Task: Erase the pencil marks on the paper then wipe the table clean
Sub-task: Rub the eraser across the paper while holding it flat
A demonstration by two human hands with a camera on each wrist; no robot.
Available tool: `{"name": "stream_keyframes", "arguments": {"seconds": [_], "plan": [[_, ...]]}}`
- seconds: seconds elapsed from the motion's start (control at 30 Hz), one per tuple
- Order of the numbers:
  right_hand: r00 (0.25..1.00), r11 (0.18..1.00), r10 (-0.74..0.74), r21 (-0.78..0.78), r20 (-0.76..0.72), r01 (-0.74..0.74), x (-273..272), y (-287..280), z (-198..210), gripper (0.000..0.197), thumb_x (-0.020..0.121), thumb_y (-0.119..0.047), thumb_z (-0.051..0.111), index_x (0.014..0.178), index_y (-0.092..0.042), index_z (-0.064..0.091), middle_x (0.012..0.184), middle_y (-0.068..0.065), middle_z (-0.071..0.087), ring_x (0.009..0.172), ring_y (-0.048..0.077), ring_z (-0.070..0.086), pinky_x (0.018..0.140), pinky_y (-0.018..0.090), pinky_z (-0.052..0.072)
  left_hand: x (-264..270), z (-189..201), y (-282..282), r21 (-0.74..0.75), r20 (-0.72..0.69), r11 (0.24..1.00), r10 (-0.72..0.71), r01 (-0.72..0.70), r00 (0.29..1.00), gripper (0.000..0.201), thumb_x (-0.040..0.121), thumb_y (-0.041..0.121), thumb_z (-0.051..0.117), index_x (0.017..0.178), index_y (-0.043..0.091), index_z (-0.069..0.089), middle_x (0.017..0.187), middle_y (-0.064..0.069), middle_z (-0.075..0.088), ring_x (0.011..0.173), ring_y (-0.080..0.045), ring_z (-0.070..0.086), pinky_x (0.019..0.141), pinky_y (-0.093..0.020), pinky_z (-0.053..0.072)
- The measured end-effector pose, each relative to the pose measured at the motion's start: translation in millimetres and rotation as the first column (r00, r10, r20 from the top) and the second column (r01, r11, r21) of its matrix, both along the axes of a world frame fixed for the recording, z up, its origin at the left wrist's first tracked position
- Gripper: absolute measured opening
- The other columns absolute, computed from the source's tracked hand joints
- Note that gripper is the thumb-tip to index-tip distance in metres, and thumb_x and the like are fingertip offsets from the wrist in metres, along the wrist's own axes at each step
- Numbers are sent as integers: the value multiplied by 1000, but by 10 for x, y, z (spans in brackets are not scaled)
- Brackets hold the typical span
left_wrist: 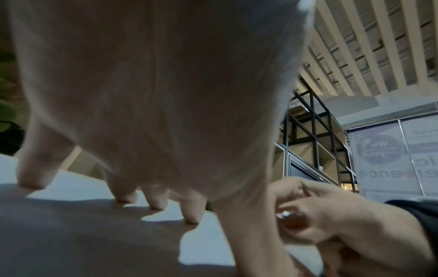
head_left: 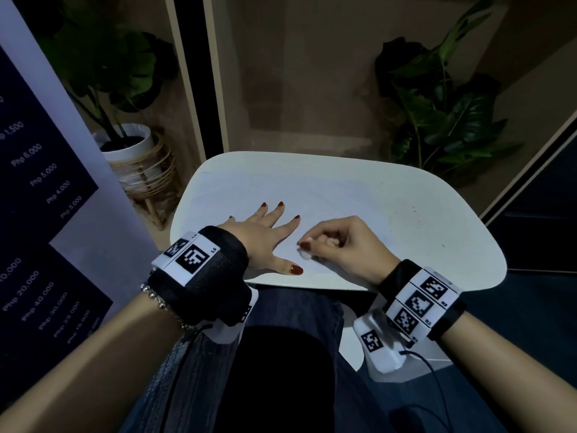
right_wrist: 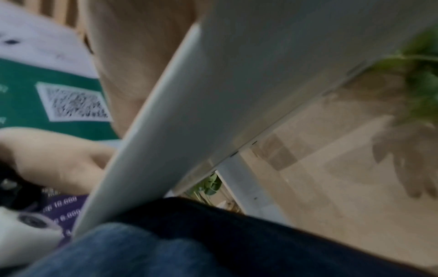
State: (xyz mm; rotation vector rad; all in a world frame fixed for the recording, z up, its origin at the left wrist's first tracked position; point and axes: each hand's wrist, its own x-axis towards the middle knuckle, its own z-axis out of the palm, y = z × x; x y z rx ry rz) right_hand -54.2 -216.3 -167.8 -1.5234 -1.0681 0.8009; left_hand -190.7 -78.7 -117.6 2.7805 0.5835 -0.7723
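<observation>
A white sheet of paper (head_left: 315, 195) lies on the small white table (head_left: 437, 189); any pencil marks on it are too faint to make out. My left hand (head_left: 262, 235) lies flat on the paper with its fingers spread and straight. In the left wrist view its fingertips (left_wrist: 192, 215) touch the sheet (left_wrist: 71, 187). Just to its right, my right hand (head_left: 307, 246) is curled and pinches a small white eraser (head_left: 305, 255) against the paper, close to the left thumb. The left wrist view shows the right hand (left_wrist: 320, 215) with its fingers bunched; the eraser is hidden there.
A few dark specks (head_left: 413, 210) dot the table's right side. Potted plants stand on the floor at far left (head_left: 125, 142) and far right (head_left: 437, 120). A price banner (head_left: 37, 182) rises on the left. My jeans-clad legs (right_wrist: 166, 243) sit under the table's near edge (right_wrist: 166, 131).
</observation>
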Motion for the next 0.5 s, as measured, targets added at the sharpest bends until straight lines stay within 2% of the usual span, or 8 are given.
{"name": "stream_keyframes", "arguments": {"seconds": [0.07, 0.13, 0.17, 0.27, 0.33, 0.37, 0.43, 0.5], "plan": [[979, 977, -205, 58, -14, 205, 16, 99, -86, 11, 90, -9, 69, 82, -4, 75, 65, 10, 65, 67, 28, 54, 88, 54, 57, -2, 2, -1, 5, -1, 1000, -2, 2, 1000, 95, 88, 68, 46, 153, 39, -16, 159, 6, -30, 148, -20, -22, 116, -62, 4], [946, 941, -325, 91, -18, 325, 10, 161, -128, 14, 91, -7, 67, 79, -2, 74, 68, 16, 67, 67, 24, 59, 87, 56, 56, -5, -1, -3, 7, 2, 1000, -3, 3, 1000, 95, 88, 69, 46, 153, 38, -16, 159, 6, -30, 148, -20, -22, 116, -61, 4], [946, 941, -325, 97, -10, 325, 16, 164, -138, 15, 90, -8, 67, 77, -3, 73, 65, 14, 65, 64, 22, 57, 83, 54, 57, -8, -3, -2, 9, 5, 1000, -4, 4, 1000, 95, 88, 69, 46, 153, 38, -16, 159, 6, -30, 148, -20, -22, 116, -61, 4], [994, 999, -54, 10, 94, 53, 17, 50, -69, 12, 88, -16, 71, 80, -8, 75, 60, 5, 57, 59, 22, 44, 64, 39, 46, -14, -10, 2, 4, 11, 1000, -1, 1, 1000, 94, 88, 69, 46, 153, 39, -15, 159, 7, -29, 148, -19, -22, 116, -61, 4], [987, 991, 120, -71, 107, -113, 12, -27, -13, 9, 87, -11, 72, 83, -3, 74, 61, 4, 63, 59, 21, 47, 63, 30, 45, -13, -13, 11, 5, 4, 1000, -3, 3, 1000, 95, 88, 69, 47, 153, 40, -15, 158, 7, -30, 148, -19, -22, 116, -62, 3], [987, 989, 133, -71, 88, -127, 6, -40, 0, 9, 88, -7, 72, 82, -1, 74, 60, 2, 64, 59, 22, 47, 64, 30, 48, -13, -15, 12, 4, 2, 1000, -4, 4, 1000, 95, 88, 69, 47, 153, 40, -16, 158, 8, -31, 148, -19, -23, 116, -62, 3], [998, 1000, 13, -14, 68, -12, -19, 7, -26, 10, 88, -9, 70, 81, -5, 75, 58, -2, 60, 61, 23, 44, 71, 38, 53, -11, -15, 14, -1, 3, 1000, -2, 2, 1000, 94, 88, 69, 46, 153, 40, -16, 158, 8, -31, 148, -18, -23, 117, -61, 3], [979, 977, -200, 66, -28, 202, -24, 111, -93, 12, 90, -7, 68, 81, -3, 74, 60, 2, 63, 63, 22, 51, 83, 45, 57, -14, -13, 9, 2, 1, 1000, -5, 5, 1000, 94, 88, 70, 45, 153, 39, -17, 158, 7, -31, 148, -19, -23, 117, -62, 3]]}}
